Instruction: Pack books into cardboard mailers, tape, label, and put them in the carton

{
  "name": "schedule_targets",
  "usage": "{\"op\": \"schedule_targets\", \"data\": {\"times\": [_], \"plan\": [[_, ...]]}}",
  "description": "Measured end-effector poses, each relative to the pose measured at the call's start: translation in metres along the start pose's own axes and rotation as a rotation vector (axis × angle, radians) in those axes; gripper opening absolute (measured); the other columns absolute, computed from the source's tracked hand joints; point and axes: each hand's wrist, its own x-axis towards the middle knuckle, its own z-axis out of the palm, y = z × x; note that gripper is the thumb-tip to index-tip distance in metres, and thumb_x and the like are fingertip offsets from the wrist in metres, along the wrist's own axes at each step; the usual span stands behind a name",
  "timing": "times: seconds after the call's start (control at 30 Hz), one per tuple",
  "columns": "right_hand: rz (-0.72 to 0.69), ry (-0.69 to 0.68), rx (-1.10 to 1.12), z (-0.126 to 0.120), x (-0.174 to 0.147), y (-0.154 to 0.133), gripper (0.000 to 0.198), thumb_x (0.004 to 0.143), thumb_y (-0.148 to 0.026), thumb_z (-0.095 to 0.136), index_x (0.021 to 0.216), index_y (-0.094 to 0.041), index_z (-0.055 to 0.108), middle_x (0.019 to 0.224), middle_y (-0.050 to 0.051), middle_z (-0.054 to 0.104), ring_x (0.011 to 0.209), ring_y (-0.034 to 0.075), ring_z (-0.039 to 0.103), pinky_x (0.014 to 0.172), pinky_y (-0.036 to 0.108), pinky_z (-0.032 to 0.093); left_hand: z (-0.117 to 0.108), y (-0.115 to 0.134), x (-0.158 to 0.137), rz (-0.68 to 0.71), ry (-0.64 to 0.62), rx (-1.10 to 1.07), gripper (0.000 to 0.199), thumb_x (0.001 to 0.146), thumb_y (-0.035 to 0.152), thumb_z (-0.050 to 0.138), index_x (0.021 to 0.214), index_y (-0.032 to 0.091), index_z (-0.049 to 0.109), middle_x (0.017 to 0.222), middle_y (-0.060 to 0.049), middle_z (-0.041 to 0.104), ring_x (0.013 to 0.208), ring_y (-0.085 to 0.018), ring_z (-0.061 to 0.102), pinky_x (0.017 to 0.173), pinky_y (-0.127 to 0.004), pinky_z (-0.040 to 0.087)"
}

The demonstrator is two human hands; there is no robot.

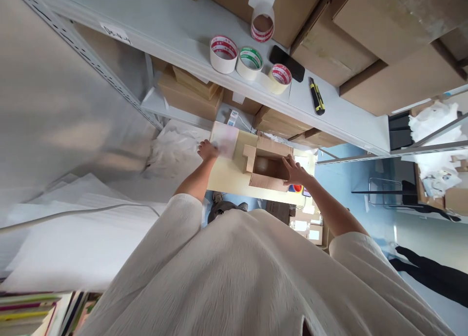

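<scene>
Okay, carton (268,182): open side up on the table (226,179), flaps out, which leaves the cavity accessible from above. Pale patch inside, too dim to identify.
Right hand (297,171): fingers spread over the carton's right end, touching it. Probably steadies it; whether it pinches the wall, can't tell.
Left hand (207,150): fingers bent at the outer edge of a pinkish sheet (226,136). Grip or mere contact, can't tell.
Sheet position: flat at the table's left end, apart from the carton; likely suits the left arm's reach.
Blue-and-red roll (296,187): by the carton's near right corner, close to the table edge; looks parked out of the way.
Tape rolls (224,55): four on the shelf (183,38) above. Three near the front edge, presumably for quick reach; one farther back, strip pulled up.
Utility knife (316,97): same shelf, right of the black phone (287,63); likely up there to save table space.
</scene>
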Motion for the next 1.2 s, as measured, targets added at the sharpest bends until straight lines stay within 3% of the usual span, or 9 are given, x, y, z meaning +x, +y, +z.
{"op": "schedule_targets", "data": {"times": [0.33,0.57,0.77,0.93,1.2], "plan": [[0.008,0.012,0.016,0.004,-0.001,0.000,0.167,0.073,-0.072,0.100,0.191,-0.031,-0.011,0.195,0.016,-0.025,0.157,0.059,0.048,0.118,0.068,0.056,0.002,0.004,0.007,-0.052,0.019,0.065,0.053,0.093,0.036,0.093,0.135,0.019,0.064,0.154,-0.027,0.062,0.148,-0.043,0.058,0.118,-0.053,0.046],[0.005,0.016,0.034,0.005,-0.002,0.000,0.167,0.074,-0.075,0.099,0.191,-0.032,-0.011,0.196,0.016,-0.025,0.159,0.060,0.046,0.119,0.069,0.055,0.008,0.003,-0.001,-0.018,0.052,0.049,0.046,0.099,0.025,0.082,0.140,0.022,0.062,0.158,-0.026,0.064,0.151,-0.043,0.059,0.121,-0.056,0.043],[0.000,0.028,0.040,0.010,0.001,0.003,0.164,0.075,-0.072,0.099,0.191,-0.032,-0.009,0.196,0.015,-0.023,0.159,0.060,0.046,0.120,0.069,0.055,0.006,0.003,0.003,-0.065,-0.031,-0.051,0.058,0.097,0.020,0.078,0.150,0.024,0.056,0.144,-0.022,0.077,0.140,-0.042,0.072,0.118,-0.056,0.048],[-0.027,0.044,0.018,0.017,0.007,0.011,0.165,0.076,-0.073,0.098,0.190,-0.033,-0.015,0.196,0.017,-0.026,0.160,0.062,0.045,0.119,0.070,0.054,-0.003,0.001,0.008,-0.036,-0.066,-0.213,0.057,0.083,0.018,0.090,0.133,0.026,0.063,0.127,-0.012,0.081,0.128,-0.037,0.077,0.109,-0.044,0.056],[-0.101,0.105,0.023,0.027,0.019,0.021,0.166,0.073,-0.078,0.097,0.190,-0.032,-0.012,0.196,0.020,-0.021,0.161,0.066,0.044,0.121,0.074,0.051,-0.034,0.002,-0.017,0.076,0.073,-0.339,0.038,0.080,0.014,0.083,0.107,0.028,0.060,0.096,0.000,0.071,0.098,-0.023,0.073,0.095,-0.033,0.056]]}}
